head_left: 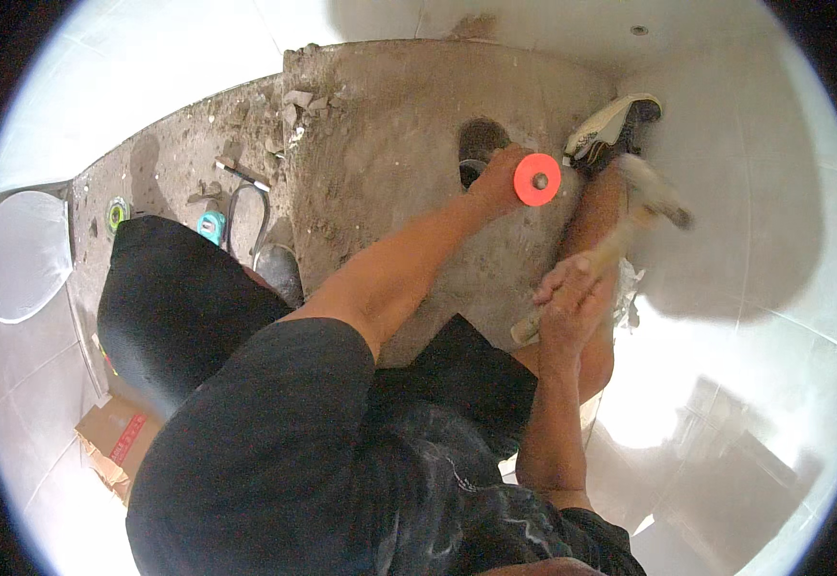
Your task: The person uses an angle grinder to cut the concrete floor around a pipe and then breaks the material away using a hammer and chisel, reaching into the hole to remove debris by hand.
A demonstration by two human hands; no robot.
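Orange-capped chisel [536,180] was gripped in the left hand [497,180] over bare concrete [389,144]; right hand [568,298] clutched a blurred hammer [620,240]; square strikes seemed wise.

hammer head [656,195] motion-blurred, chisel shaft hidden behind orange guard [537,180], left foot hidden under knee
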